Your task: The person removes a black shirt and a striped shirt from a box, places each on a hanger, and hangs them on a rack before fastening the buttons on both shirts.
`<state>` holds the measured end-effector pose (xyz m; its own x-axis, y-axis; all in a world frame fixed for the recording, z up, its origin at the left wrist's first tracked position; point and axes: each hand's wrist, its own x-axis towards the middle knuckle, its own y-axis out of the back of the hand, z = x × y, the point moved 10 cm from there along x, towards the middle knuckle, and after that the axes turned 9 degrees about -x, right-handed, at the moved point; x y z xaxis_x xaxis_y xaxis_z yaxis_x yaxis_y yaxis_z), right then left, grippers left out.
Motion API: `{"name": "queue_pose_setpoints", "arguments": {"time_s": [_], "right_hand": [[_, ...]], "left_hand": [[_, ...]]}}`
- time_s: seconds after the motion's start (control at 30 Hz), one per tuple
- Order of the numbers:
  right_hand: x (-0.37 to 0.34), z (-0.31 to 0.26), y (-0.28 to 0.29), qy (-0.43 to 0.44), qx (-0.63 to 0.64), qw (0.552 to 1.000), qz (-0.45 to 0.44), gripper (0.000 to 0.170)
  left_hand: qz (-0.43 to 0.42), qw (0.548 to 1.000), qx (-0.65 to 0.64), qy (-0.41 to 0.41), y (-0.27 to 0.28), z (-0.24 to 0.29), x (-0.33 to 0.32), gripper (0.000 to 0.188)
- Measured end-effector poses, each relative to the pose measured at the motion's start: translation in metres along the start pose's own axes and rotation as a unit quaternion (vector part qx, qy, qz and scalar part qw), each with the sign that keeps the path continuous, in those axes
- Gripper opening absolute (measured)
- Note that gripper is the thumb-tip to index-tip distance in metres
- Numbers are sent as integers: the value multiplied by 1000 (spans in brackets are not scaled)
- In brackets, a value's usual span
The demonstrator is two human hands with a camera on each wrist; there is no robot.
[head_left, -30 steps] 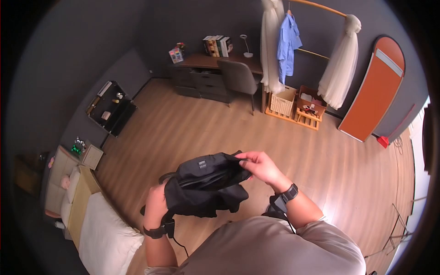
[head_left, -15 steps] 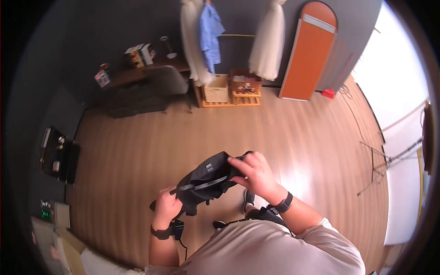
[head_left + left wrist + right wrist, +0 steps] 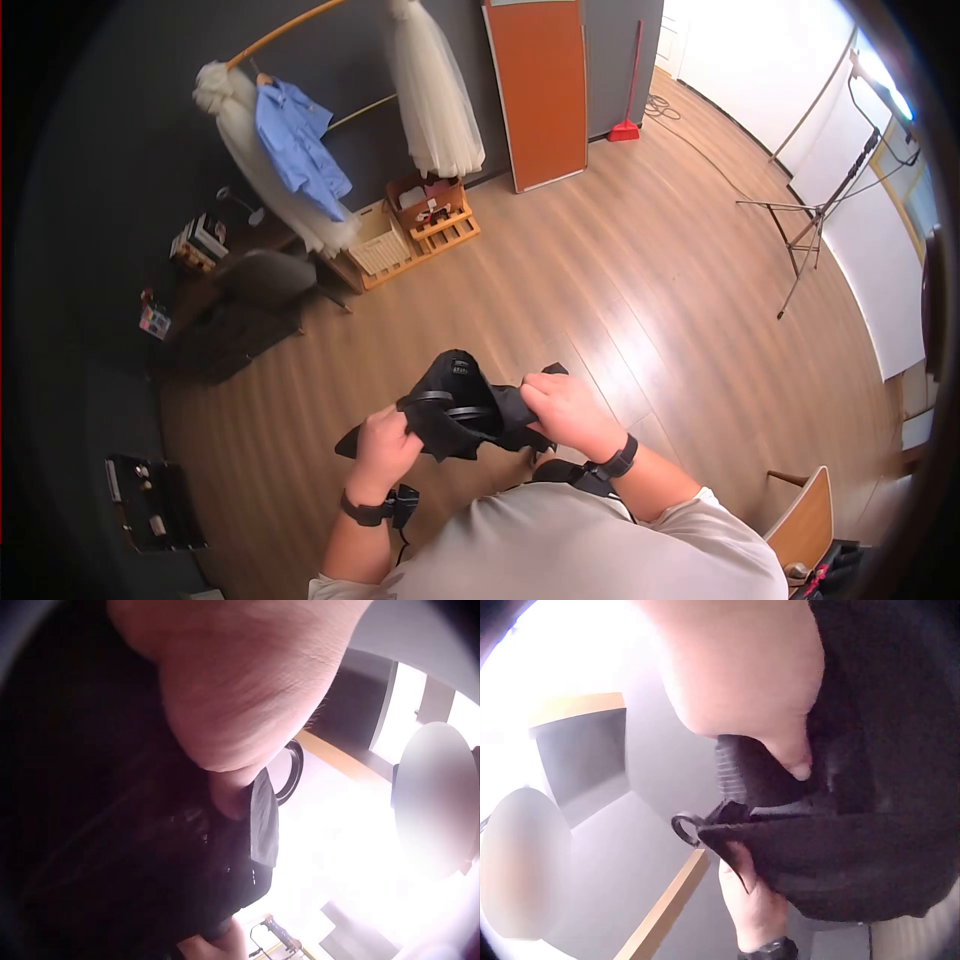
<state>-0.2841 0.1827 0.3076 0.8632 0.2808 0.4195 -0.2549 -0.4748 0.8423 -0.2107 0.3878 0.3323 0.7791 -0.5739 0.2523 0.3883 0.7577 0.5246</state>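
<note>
The left hand (image 3: 388, 450) grips the left end of a black fabric item (image 3: 445, 425), its fingers curled round the cloth. The right hand (image 3: 570, 408) holds the right end, with its thumb against the fabric in the right wrist view. The hands are apart, the black fabric item held up between them above the wood floor (image 3: 520, 270), in front of the person's pale shirt (image 3: 590, 550). Its upper side gapes, showing a small printed label and dark curved bands.

At the left, a black shelf unit (image 3: 155, 505) holds small things. Beyond it, a desk (image 3: 190, 300) bears books (image 3: 198, 243) and a lamp (image 3: 240, 205), with a grey chair (image 3: 265, 280) beside it. Farther right, a blue shirt (image 3: 300, 145) hangs from a wooden rail (image 3: 285, 32) with white drapes (image 3: 435, 95) at both ends; below are a pale basket (image 3: 380, 240) and a brown box (image 3: 412, 207). An orange panel (image 3: 540, 95) stands upright at the far wall, then a red dustpan (image 3: 624, 131). A tripod stand (image 3: 820, 210) is far right, and a wooden chair (image 3: 808, 520) near right.
</note>
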Motion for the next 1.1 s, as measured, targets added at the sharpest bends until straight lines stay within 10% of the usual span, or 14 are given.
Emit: {"name": "queue_pose_setpoints", "arguments": {"time_s": [0.37,1.1], "right_hand": [[48,162,92,10,-111,952,287,26],[501,294,-42,-10,-113,988,101,46]], "left_hand": [[16,975,216,-41,-7,-19,140,20],[197,978,54,36,213,-282,376,25]]}}
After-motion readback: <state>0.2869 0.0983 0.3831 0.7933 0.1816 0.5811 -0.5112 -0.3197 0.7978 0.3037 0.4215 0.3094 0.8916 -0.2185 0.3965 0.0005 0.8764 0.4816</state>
